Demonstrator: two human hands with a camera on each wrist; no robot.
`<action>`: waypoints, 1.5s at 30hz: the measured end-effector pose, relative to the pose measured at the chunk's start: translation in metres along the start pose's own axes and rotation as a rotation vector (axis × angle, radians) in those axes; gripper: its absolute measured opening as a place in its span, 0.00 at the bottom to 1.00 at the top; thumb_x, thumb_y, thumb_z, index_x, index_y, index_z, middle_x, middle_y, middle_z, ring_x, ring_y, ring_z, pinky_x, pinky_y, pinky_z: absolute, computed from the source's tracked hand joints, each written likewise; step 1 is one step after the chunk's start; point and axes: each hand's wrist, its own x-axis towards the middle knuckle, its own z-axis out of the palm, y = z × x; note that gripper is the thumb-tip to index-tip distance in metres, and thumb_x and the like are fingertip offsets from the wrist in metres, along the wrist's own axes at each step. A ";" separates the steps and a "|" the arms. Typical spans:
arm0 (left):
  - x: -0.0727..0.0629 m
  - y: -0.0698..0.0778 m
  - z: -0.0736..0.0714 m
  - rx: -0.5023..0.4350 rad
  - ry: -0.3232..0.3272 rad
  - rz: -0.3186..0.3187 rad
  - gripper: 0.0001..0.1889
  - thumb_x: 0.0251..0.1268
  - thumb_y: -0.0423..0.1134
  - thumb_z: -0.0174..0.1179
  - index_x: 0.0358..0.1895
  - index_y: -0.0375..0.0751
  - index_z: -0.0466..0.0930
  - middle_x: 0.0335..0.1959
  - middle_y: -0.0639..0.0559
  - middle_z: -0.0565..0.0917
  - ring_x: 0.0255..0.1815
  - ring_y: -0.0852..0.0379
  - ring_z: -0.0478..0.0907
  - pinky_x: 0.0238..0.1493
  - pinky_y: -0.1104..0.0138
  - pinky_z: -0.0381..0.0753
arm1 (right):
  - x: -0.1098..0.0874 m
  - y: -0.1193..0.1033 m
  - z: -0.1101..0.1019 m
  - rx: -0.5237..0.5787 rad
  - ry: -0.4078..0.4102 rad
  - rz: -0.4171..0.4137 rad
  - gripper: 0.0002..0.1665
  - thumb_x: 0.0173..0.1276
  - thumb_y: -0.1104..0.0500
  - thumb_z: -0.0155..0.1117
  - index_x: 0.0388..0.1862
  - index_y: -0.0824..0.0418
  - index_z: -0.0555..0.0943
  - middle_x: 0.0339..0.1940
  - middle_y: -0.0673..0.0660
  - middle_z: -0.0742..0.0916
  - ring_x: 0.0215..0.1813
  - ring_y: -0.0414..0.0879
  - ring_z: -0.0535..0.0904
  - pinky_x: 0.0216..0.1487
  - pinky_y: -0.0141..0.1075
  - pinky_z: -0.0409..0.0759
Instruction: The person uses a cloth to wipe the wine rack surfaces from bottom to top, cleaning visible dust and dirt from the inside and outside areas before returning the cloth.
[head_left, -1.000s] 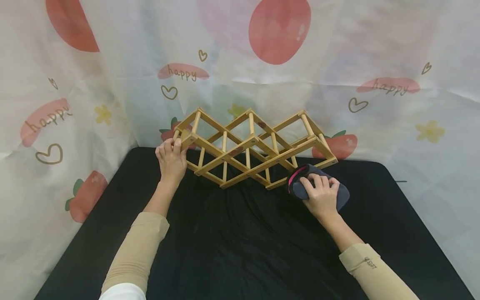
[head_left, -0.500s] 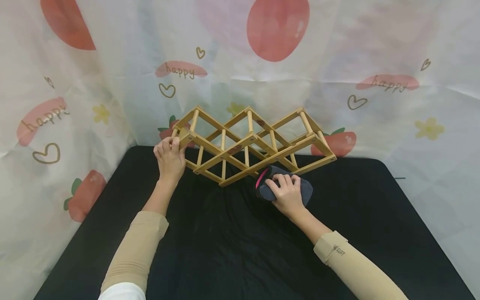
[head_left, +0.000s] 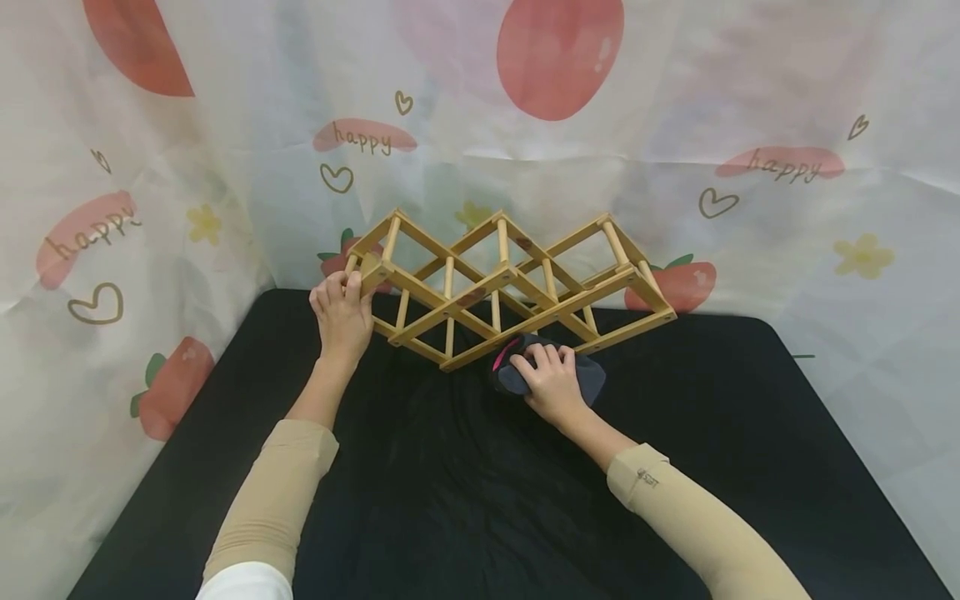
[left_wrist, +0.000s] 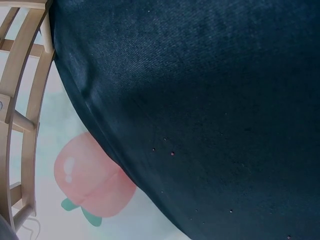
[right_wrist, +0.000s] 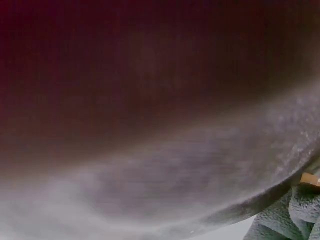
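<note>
The black table (head_left: 457,492) is stretching toward 6 o'clock from the wooden rack (head_left: 451,312), which is showing up around 12. The table's far edge is running behind the rack, with the fruit-print backdrop (head_left: 247,183) hanging close behind that. Left hand (head_left: 341,321), at 11, is gripping the rack's left end, fingers curling over the wood. Right hand (head_left: 553,379), near 1, is gripping a dark, pink-edged cloth (head_left: 590,379) by the lower front bar; can't tell if they're touching. Rack's looking pale, its slats forming open diamonds.
</note>
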 end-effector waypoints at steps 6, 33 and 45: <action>0.001 0.001 -0.001 -0.023 -0.037 -0.024 0.16 0.66 0.45 0.48 0.48 0.38 0.59 0.43 0.39 0.61 0.46 0.40 0.56 0.49 0.48 0.53 | 0.004 -0.001 0.005 -0.021 -0.032 0.014 0.30 0.36 0.66 0.74 0.43 0.58 0.75 0.36 0.61 0.77 0.37 0.56 0.71 0.40 0.51 0.63; 0.000 -0.001 0.002 -0.058 0.002 0.004 0.24 0.67 0.55 0.33 0.49 0.38 0.62 0.43 0.40 0.62 0.43 0.41 0.56 0.46 0.49 0.52 | -0.002 -0.010 0.015 -0.085 -0.083 0.071 0.40 0.32 0.63 0.78 0.50 0.58 0.75 0.42 0.70 0.72 0.33 0.60 0.69 0.31 0.48 0.67; 0.001 -0.002 -0.001 -0.037 -0.020 -0.002 0.22 0.68 0.55 0.33 0.48 0.39 0.60 0.44 0.39 0.62 0.44 0.40 0.56 0.47 0.49 0.52 | -0.001 -0.007 0.014 -0.124 -0.104 0.060 0.40 0.32 0.65 0.79 0.49 0.62 0.73 0.42 0.69 0.74 0.37 0.60 0.70 0.33 0.48 0.66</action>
